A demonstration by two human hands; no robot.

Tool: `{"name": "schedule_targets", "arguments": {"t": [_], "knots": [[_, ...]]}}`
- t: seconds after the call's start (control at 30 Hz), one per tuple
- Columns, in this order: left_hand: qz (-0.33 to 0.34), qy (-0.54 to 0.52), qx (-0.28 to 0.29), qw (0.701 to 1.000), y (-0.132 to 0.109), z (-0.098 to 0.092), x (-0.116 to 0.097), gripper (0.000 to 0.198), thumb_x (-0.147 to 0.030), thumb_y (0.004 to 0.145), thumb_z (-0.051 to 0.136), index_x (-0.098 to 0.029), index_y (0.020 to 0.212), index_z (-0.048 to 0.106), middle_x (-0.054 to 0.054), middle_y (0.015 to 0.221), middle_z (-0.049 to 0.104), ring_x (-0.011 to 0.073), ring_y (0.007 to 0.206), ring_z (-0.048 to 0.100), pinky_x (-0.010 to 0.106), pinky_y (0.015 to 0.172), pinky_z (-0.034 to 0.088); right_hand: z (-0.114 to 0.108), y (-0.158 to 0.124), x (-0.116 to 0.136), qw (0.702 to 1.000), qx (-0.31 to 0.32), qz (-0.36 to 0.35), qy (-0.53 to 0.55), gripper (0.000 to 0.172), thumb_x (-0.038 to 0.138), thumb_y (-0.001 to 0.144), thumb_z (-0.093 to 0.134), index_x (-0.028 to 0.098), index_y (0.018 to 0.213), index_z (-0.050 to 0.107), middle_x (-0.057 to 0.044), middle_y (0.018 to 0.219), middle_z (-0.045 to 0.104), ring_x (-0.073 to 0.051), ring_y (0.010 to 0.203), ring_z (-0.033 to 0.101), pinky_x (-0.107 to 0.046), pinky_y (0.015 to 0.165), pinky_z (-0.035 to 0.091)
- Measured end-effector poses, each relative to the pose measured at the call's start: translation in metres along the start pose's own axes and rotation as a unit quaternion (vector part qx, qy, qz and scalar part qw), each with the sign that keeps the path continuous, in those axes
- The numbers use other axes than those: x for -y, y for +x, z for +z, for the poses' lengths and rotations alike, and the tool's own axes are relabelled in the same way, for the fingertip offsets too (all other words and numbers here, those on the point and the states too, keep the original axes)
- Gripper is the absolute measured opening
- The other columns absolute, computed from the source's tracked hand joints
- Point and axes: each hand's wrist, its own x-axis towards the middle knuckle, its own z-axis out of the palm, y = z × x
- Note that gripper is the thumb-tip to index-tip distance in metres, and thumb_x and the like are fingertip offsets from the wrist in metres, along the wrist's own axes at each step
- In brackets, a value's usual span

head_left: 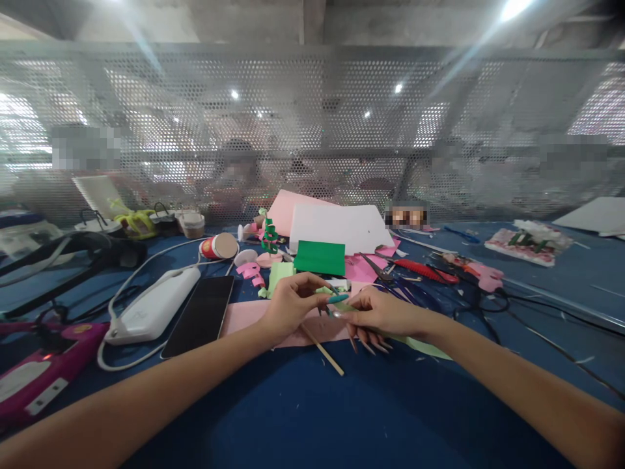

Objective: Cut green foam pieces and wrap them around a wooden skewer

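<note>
Left hand (295,303) and right hand (374,316) pinch a strip (426,348)

A stick (327,357) slants out on the near side of the left grip; whether that hand holds it, I cannot tell. Both grips nearly meet, thumbs and fingers closed on the pale green strip, whose tail shows under the right wrist. A pink sheet (241,317) lies on the desk (273,410) beneath the hands. Left of the grip are a phone (202,311) and, farther out, a white device (156,306). Just beyond the grip stands a green card (319,257); beyond and right, a red-handled tool (426,270). Behind the card is a white sheet (336,225), then a mesh screen (322,130).
</note>
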Motion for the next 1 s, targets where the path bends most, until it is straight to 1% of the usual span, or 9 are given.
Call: {"name": "schedule_targets", "arguments": {"t": [0.17,0.3,0.43,0.53,0.6,0.67,0.83,0.93,1.0], "knots": [[0.002,0.019,-0.023,1.0,0.0005,-0.0002,-0.0002,0.017,-0.021,0.061,0.074,-0.013,0.074,0.067,0.002,0.063,0.066,0.0101,0.054,0.06,0.022,0.055,0.051,0.0006,0.0005,-0.0002,1.0,0.011,-0.003,-0.006,0.042,0.051,0.083,0.053,0.013,0.066,0.058,0.0,0.05,0.059,-0.005,0.029,0.044,-0.017,0.031,0.035],[0.008,-0.001,-0.016,1.0,0.0009,0.0005,-0.0003,0.017,-0.022,0.06,0.075,-0.012,0.07,0.065,0.001,0.06,0.065,0.0105,0.053,0.06,0.023,0.054,0.051,-0.0007,-0.0001,-0.0017,1.0,0.005,-0.005,-0.014,0.045,0.054,0.081,0.053,0.012,0.066,0.06,-0.001,0.049,0.06,-0.006,0.03,0.045,-0.017,0.032,0.036],[-0.008,-0.017,-0.02,1.0,0.0021,0.0009,0.0006,0.019,-0.026,0.062,0.075,-0.012,0.07,0.064,0.001,0.059,0.065,0.0106,0.05,0.06,0.024,0.053,0.051,-0.0007,-0.0008,-0.002,1.0,0.007,0.0,-0.011,0.047,0.055,0.081,0.053,0.012,0.065,0.061,-0.001,0.048,0.059,-0.006,0.031,0.045,-0.017,0.031,0.034],[-0.011,-0.012,-0.026,1.0,0.0034,0.0011,0.0022,0.021,-0.027,0.063,0.074,-0.012,0.076,0.067,0.001,0.062,0.067,0.0104,0.052,0.06,0.023,0.053,0.051,0.0001,-0.001,-0.0016,1.0,0.009,0.004,-0.006,0.046,0.053,0.082,0.053,0.012,0.065,0.061,-0.001,0.049,0.059,-0.006,0.031,0.045,-0.017,0.032,0.034],[-0.006,-0.002,-0.02,1.0,0.004,0.0015,0.0025,0.025,-0.027,0.064,0.073,-0.013,0.084,0.069,0.002,0.066,0.067,0.0096,0.055,0.059,0.022,0.054,0.05,0.0008,-0.0014,-0.0007,1.0,0.009,0.005,-0.004,0.044,0.051,0.082,0.053,0.011,0.065,0.061,-0.001,0.049,0.059,-0.005,0.031,0.044,-0.017,0.032,0.035],[-0.005,0.015,-0.015,1.0,0.004,0.0021,0.0018,0.026,-0.029,0.065,0.072,-0.014,0.086,0.07,0.002,0.067,0.068,0.0089,0.056,0.057,0.021,0.054,0.049,0.0016,-0.0021,0.0006,1.0,0.014,0.004,-0.001,0.044,0.05,0.083,0.053,0.012,0.064,0.061,-0.001,0.048,0.058,-0.005,0.031,0.044,-0.017,0.032,0.035],[0.004,0.02,-0.031,0.999,0.0037,0.003,-0.0009,0.022,-0.032,0.061,0.074,-0.013,0.071,0.068,0.001,0.06,0.064,0.0086,0.052,0.055,0.021,0.051,0.047,0.0038,-0.0034,0.0029,1.0,0.019,0.012,-0.001,0.043,0.05,0.082,0.054,0.012,0.062,0.06,-0.001,0.047,0.057,-0.005,0.031,0.044,-0.017,0.033,0.035],[0.004,0.011,-0.041,0.999,0.0048,0.0027,-0.0005,0.024,-0.034,0.06,0.075,-0.013,0.067,0.066,0.0,0.056,0.062,0.0085,0.049,0.054,0.021,0.049,0.047,0.003,-0.0026,0.0028,1.0,0.03,0.007,0.005,0.047,0.057,0.078,0.055,0.012,0.064,0.061,-0.002,0.049,0.058,-0.006,0.033,0.046,-0.018,0.033,0.036],[0.002,-0.002,-0.041,0.999,0.0053,0.0024,0.0003,0.026,-0.035,0.06,0.075,-0.012,0.066,0.064,0.0,0.057,0.062,0.0087,0.05,0.054,0.021,0.049,0.047,0.0009,-0.0015,0.0027,0.999,0.016,-0.005,0.031,0.053,0.064,0.074,0.055,0.012,0.068,0.061,-0.004,0.055,0.061,-0.008,0.035,0.05,-0.018,0.032,0.036]]}}
